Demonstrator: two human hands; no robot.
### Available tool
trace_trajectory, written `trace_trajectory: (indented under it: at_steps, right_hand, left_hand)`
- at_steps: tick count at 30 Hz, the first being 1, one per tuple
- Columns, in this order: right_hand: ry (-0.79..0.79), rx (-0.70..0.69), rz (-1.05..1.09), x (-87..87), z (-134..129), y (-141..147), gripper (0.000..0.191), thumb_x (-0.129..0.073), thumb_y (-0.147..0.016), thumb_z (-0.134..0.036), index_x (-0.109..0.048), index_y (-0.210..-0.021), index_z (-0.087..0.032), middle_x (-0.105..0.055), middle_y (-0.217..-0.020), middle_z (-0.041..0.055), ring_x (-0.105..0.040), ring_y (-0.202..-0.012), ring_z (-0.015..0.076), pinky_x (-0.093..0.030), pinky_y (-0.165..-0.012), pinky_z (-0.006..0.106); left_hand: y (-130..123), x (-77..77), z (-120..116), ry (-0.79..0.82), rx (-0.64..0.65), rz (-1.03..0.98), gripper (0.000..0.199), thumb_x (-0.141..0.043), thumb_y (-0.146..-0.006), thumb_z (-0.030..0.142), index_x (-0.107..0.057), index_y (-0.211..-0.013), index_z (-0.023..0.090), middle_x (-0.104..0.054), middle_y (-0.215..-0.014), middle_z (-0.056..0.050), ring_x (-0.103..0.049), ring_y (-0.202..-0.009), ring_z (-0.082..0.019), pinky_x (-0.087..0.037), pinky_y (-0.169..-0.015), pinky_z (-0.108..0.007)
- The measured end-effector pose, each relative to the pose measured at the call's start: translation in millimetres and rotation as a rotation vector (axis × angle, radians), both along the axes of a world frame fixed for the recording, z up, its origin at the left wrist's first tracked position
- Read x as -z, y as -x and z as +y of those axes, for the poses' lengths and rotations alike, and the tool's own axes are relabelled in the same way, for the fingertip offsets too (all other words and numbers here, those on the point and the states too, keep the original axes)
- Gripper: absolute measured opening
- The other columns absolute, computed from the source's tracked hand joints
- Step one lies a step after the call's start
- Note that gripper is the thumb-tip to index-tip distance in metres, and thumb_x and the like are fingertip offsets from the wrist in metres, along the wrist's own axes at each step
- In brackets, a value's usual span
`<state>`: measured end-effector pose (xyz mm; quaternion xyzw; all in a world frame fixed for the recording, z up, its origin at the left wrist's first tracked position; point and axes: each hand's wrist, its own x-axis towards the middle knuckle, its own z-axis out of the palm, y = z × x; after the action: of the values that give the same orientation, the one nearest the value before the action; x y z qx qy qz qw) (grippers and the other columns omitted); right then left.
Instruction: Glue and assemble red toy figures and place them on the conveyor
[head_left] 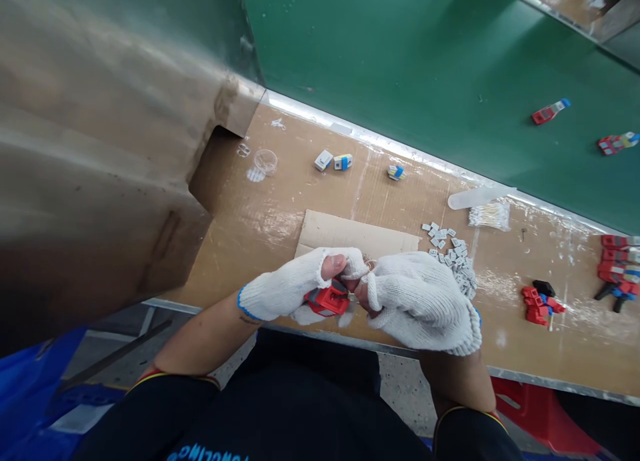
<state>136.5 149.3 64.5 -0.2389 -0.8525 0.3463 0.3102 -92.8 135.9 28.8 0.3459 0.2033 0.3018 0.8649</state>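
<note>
My left hand [313, 284], in a white knitted glove with a bare thumb tip, is closed around a red and grey plastic toy part [330, 300]. My right hand [410, 298], gloved the same way, meets it at the part's right side. Its bare fingertips are pinched together beside the toy part, and what they hold, if anything, is hidden. Both hands are above the front edge of the bench, just before a flat piece of cardboard [350, 233]. Close to the right hand lies a heap of small light grey plastic pieces [457, 261].
A green conveyor belt [390, 68] runs behind the bench, carrying red toy parts [550, 111]. Cotton swabs [490, 216] and red toy assemblies [540, 304] lie to the right. A clear round cup [265, 161] sits at the back left, beside a large metal housing [110, 134].
</note>
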Motion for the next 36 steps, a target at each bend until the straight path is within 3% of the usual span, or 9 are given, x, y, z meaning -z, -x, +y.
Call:
trace_trajectory:
  at_steps: [8, 16, 24, 30, 36]
  right_hand:
    - [-0.052, 0.055, 0.016, -2.9, -4, 3, 0.012, -0.065, -0.121, -0.023, -0.069, -0.11, -0.026, -0.079, -0.082, -0.0018, -0.074, -0.07, 0.0127, -0.059, -0.069, 0.025]
    - [-0.098, 0.08, -0.021, -2.1, -5, 4, 0.013, -0.066, -0.119, -0.025, -0.067, -0.107, -0.027, -0.077, -0.08, -0.0016, -0.074, -0.067, 0.0149, -0.06, -0.067, 0.027]
    - [-0.047, 0.089, 0.009, -6.6, -5, 8, 0.017, -0.068, -0.115, -0.015, -0.066, -0.102, -0.026, -0.082, -0.081, -0.003, -0.078, -0.069, 0.0102, -0.059, -0.068, 0.02]
    - [-0.072, 0.119, -0.027, -1.5, -6, 6, 0.016, -0.071, -0.114, -0.021, -0.066, -0.101, -0.03, -0.078, -0.079, -0.003, -0.077, -0.067, 0.0156, -0.063, -0.069, 0.027]
    - [-0.004, 0.065, 0.001, 0.0, -5, 5, 0.017, -0.069, -0.114, -0.018, -0.065, -0.102, -0.03, -0.077, -0.08, -0.0042, -0.075, -0.07, 0.015, -0.064, -0.074, 0.027]
  left_hand:
    - [0, 8.4, 0, -0.011, 0.008, 0.025, 0.07, -0.063, -0.107, 0.09, -0.062, -0.092, 0.021, -0.07, -0.073, -0.002, -0.04, -0.04, -0.009, -0.028, -0.037, -0.023]
    - [-2, 16.1, -2, -0.001, -0.026, -0.014, 0.071, -0.065, -0.106, 0.09, -0.063, -0.091, 0.021, -0.074, -0.076, -0.006, -0.046, -0.046, -0.011, -0.032, -0.042, -0.024]
    - [-3, 7.3, 1, -0.007, -0.085, -0.075, 0.067, -0.072, -0.107, 0.085, -0.064, -0.091, 0.021, -0.071, -0.076, -0.004, -0.064, -0.061, -0.016, -0.043, -0.051, -0.024]
    - [-4, 8.7, 1, 0.001, -0.082, -0.088, 0.068, -0.072, -0.107, 0.086, -0.064, -0.089, 0.021, -0.071, -0.075, -0.003, -0.064, -0.061, -0.016, -0.043, -0.051, -0.023]
    - [-1, 1.1, 0, -0.005, -0.062, -0.033, 0.068, -0.07, -0.109, 0.085, -0.064, -0.09, 0.02, -0.07, -0.074, -0.002, -0.062, -0.058, -0.015, -0.043, -0.051, -0.024]
